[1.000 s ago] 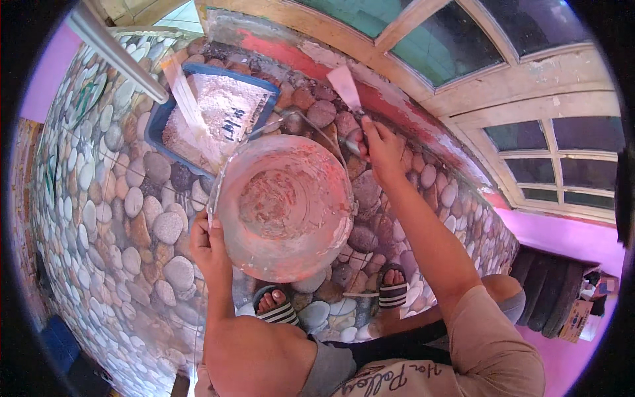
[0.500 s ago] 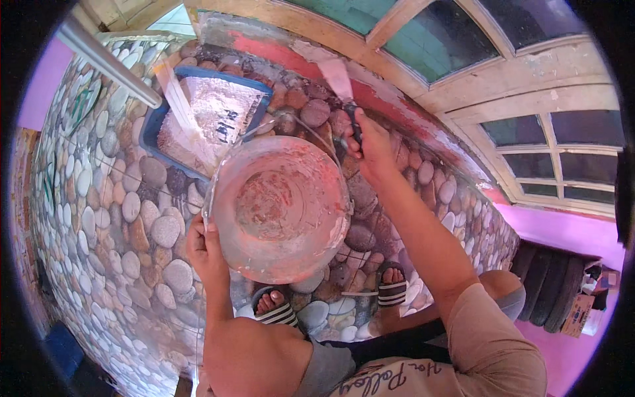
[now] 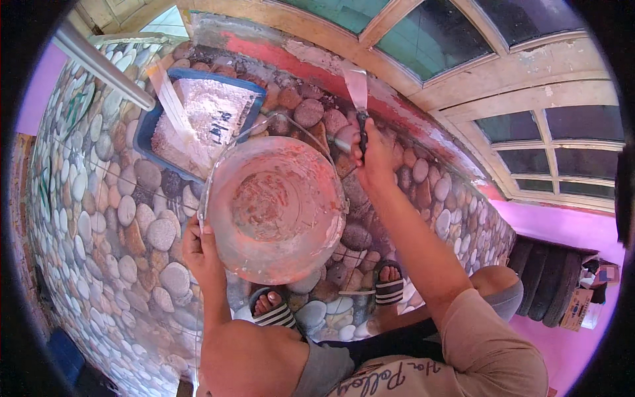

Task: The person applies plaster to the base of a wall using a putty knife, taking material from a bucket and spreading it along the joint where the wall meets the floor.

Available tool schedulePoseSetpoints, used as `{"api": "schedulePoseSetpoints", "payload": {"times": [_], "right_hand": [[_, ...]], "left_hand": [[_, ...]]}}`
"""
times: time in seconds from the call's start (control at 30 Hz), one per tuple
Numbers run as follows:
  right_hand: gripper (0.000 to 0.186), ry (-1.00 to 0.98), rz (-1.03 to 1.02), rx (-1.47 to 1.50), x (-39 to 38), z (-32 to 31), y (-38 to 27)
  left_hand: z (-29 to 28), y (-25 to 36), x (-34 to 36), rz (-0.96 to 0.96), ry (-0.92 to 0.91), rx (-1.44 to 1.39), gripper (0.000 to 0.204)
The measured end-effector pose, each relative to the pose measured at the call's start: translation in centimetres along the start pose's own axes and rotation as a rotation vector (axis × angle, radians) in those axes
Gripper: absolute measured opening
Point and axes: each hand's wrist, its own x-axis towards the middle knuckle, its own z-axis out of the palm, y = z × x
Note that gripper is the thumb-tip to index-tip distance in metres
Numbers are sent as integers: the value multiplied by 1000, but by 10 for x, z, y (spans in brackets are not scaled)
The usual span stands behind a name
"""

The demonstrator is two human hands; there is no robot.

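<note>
My left hand grips the left rim of a round bucket, its fingers round the outside and the thumb at the edge. The bucket's inner wall and bottom are smeared with reddish and grey residue, and its wire handle rests up at the far side. In my right hand is a putty knife with a black handle and a broad flat blade. The fingers wrap the handle. The blade points away from me, in front of the red, peeling strip of the low wall.
Left of the bucket, a blue tray holds pale powder in a printed bag and a flat light stick. A grey pole juts in at upper left. Windowed wooden doors stand at right, tyres beyond. The floor is pebble-patterned.
The putty knife has swung rightward, its blade now more upright and slightly lower. My right hand has shifted a little to the right; my left hand stays on the bucket rim.
</note>
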Motion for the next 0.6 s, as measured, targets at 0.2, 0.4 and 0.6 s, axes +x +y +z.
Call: {"api": "schedulePoseSetpoints", "payload": {"times": [0.2,0.4,0.6], "right_hand": [[24,-103,-47,-421,-28,8,-1],[24,-301,-433,-719,-48,20,-54],[29,-809,-877,-1479,-123,40,-130]], "left_hand": [[-3,-2,3,-65,57,-2,22],[1,15,5,47,66,-90,25],[-3,26,2,137,11,4,17]]}}
